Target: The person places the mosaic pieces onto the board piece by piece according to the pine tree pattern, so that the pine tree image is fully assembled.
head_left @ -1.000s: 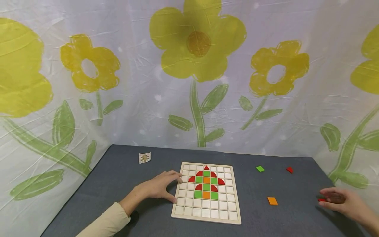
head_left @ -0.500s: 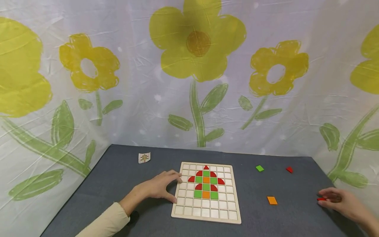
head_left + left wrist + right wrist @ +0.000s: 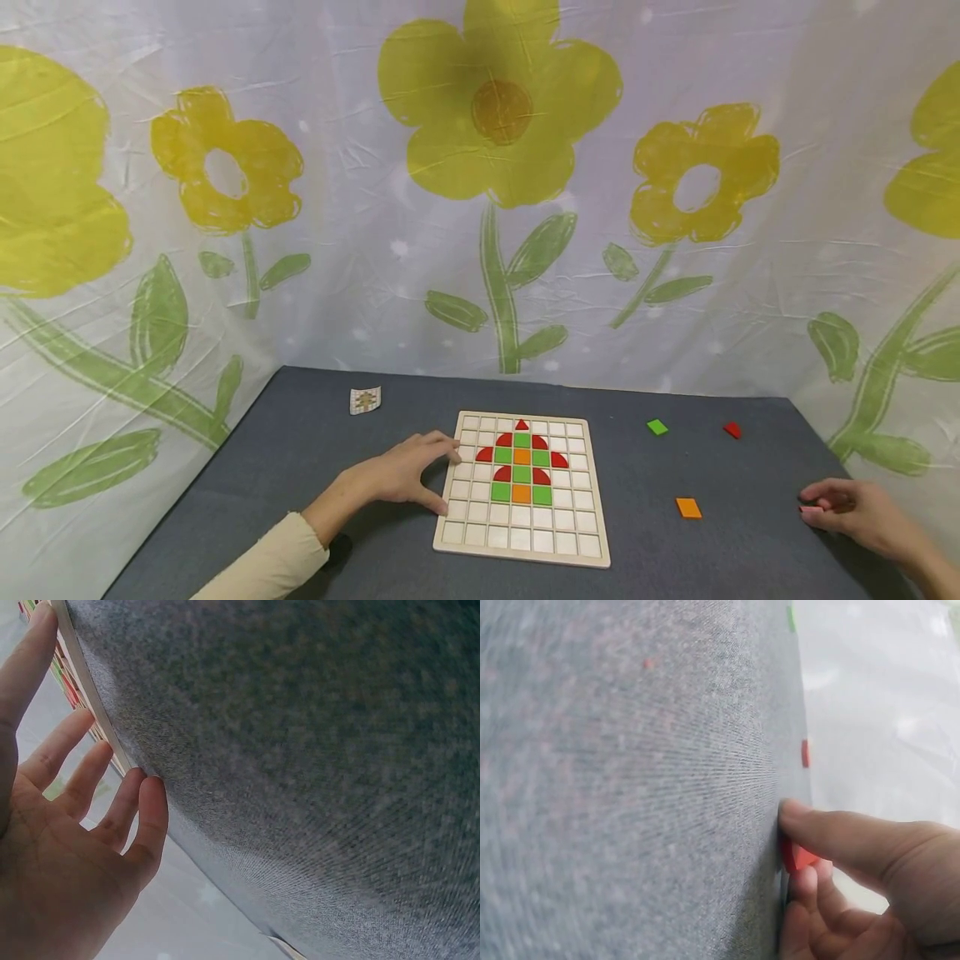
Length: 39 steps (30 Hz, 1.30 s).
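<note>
A pale wooden grid board [image 3: 525, 542] lies on the dark table, with red, green and orange tiles [image 3: 521, 457] set in its middle cells. My left hand [image 3: 401, 471] rests at the board's left edge, thumb and fingers spread apart; in the left wrist view the fingertips [image 3: 84, 716] touch the rim. At the far right, my right hand [image 3: 862, 512] pinches a small red tile [image 3: 801, 859] between thumb and fingers, low by the table surface. The fingers partly cover that tile, so its full outline cannot be told.
Right of the board lie loose tiles: an orange square [image 3: 688, 508], a green square [image 3: 657, 427] and a red piece [image 3: 732, 430]. A small pattern card [image 3: 365, 401] lies at the back left. A flower-printed cloth [image 3: 360, 250] hangs behind the table [image 3: 630, 483].
My right hand has shifted slightly left, and the red tile in it shows a paler face than before. The left hand and the board keep their places.
</note>
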Each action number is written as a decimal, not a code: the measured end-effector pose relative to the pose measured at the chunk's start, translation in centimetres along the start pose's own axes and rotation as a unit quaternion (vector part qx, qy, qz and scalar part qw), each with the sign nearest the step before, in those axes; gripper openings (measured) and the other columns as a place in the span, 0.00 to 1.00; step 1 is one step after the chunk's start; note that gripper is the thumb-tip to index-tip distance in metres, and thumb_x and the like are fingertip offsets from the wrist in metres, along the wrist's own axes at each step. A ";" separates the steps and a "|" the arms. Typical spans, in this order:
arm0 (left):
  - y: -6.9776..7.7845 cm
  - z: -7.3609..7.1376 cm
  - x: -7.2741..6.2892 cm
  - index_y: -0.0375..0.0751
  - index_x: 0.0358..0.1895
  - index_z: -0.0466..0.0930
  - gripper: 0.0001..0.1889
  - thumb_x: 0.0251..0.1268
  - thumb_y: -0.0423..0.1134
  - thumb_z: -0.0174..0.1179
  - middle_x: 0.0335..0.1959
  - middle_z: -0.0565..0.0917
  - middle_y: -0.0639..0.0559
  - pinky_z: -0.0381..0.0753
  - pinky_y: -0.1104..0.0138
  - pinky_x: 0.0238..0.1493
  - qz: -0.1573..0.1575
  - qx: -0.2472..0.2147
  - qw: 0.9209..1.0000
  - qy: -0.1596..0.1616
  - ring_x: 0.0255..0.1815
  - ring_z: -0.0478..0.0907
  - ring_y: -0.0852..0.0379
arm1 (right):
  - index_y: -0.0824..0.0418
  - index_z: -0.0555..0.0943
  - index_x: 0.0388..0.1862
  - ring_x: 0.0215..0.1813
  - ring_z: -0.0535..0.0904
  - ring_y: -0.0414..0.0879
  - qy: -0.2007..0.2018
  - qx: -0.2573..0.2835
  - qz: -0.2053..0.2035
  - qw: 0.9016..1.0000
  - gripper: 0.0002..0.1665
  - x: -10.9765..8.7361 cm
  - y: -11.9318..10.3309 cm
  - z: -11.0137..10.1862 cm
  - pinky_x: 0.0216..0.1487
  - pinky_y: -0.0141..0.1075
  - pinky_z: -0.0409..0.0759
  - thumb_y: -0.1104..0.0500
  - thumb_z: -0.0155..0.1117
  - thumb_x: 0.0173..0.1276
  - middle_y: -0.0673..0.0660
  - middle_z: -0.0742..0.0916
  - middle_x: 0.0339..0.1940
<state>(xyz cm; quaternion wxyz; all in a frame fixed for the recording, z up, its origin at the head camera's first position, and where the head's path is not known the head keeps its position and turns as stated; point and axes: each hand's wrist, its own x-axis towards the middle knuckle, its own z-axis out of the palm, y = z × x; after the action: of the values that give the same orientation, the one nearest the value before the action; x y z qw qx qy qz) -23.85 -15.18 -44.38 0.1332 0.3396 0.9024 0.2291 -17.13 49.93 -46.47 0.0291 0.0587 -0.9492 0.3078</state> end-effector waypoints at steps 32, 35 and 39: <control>-0.3 0.1 0.2 0.47 0.61 0.78 0.34 0.52 0.55 0.78 0.72 0.68 0.46 0.64 0.42 0.66 -0.001 -0.011 1.000 -0.002 0.70 0.64 0.39 | 0.73 0.83 0.45 0.35 0.84 0.41 -0.041 0.121 -0.081 0.988 0.09 1.3 -6.3 1.2 0.33 0.35 0.82 0.68 0.70 0.68 0.50 0.88 0.35; -0.3 0.1 0.1 0.48 0.61 0.78 0.34 0.52 0.55 0.78 0.72 0.68 0.47 0.65 0.43 0.66 -0.002 -0.009 1.000 -0.002 0.70 0.64 0.40 | 0.73 0.83 0.46 0.35 0.84 0.41 -0.043 0.135 -0.093 0.985 0.10 1.7 -7.0 1.7 0.34 0.35 0.82 0.69 0.70 0.68 0.49 0.88 0.36; -0.3 0.2 0.1 0.48 0.61 0.78 0.34 0.52 0.56 0.78 0.72 0.68 0.47 0.65 0.43 0.65 -0.001 -0.006 1.000 -0.001 0.70 0.64 0.40 | 0.72 0.83 0.46 0.37 0.85 0.43 -0.045 0.149 -0.105 0.982 0.10 2.1 -8.1 2.2 0.35 0.37 0.83 0.69 0.71 0.67 0.49 0.88 0.37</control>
<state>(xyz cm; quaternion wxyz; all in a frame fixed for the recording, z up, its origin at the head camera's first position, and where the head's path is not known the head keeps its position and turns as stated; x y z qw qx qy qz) -24.05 -15.29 -44.70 0.1361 0.3379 0.9013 0.2344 -18.24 41.93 -43.35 0.0093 0.1753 -0.8818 0.4377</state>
